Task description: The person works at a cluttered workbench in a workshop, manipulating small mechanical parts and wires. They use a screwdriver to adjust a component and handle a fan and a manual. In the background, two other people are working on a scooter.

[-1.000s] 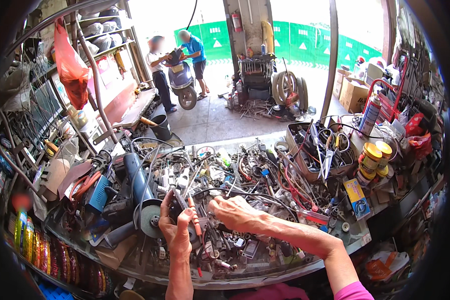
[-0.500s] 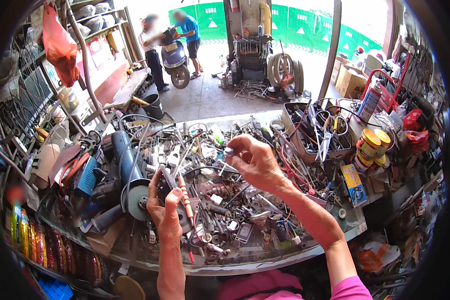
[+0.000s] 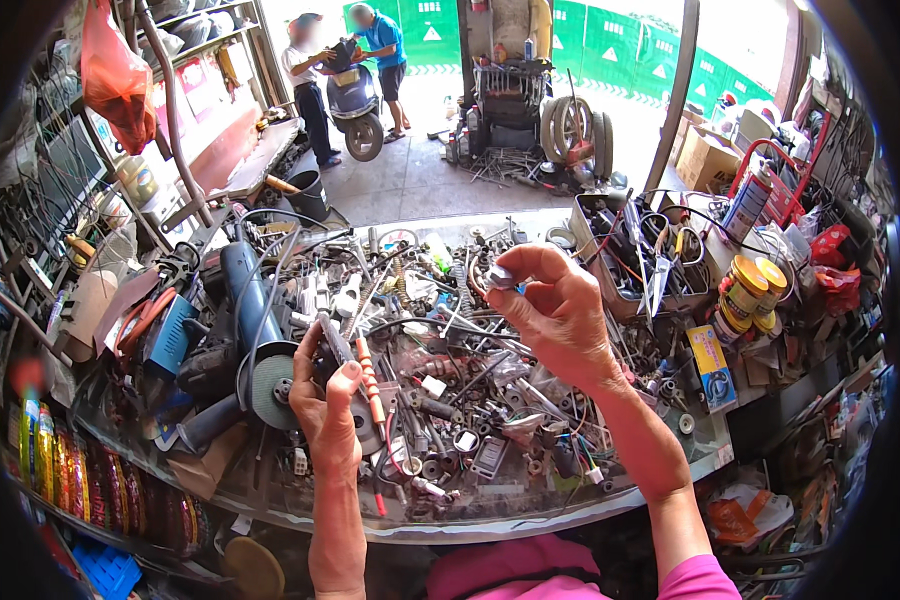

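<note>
Pinching grey part (image 3: 499,277) in right hand (image 3: 562,318), dark flat piece (image 3: 336,340) held in left hand (image 3: 328,420)

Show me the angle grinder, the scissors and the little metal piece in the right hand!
Angle grinder (image 3: 252,296): head view, on its blue body.
Scissors (image 3: 658,281): head view, on a blade.
Little metal piece (image 3: 500,277): head view, on its visible side.
</note>
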A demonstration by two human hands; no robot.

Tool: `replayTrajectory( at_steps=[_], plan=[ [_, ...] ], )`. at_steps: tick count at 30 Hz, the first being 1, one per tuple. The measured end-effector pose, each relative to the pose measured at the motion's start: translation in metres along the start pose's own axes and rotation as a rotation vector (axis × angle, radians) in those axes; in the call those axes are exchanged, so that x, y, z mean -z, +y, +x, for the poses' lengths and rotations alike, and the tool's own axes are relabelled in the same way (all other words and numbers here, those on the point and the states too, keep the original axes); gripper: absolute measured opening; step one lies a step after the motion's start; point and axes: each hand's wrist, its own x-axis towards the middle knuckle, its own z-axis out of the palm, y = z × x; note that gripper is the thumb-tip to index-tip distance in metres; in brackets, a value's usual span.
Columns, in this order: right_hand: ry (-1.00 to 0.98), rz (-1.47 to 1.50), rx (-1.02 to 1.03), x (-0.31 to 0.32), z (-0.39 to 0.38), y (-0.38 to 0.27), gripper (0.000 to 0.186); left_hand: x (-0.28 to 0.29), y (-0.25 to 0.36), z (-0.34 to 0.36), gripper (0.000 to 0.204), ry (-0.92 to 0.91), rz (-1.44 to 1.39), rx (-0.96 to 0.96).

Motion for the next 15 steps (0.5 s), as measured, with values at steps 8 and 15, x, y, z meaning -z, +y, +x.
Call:
replayTrajectory(
  at_steps=[8,15],
  plan=[
    [0.050,-0.173,0.126,0.015,-0.010,0.001,0.029,0.002,-0.003,0.002,0.062,0.025,-0.074,0.010],
    [-0.005,-0.240,0.081,0.022,-0.014,0.011,0.028,0.004,-0.008,0.003,0.066,0.017,0.011,-0.009]
  ],
)
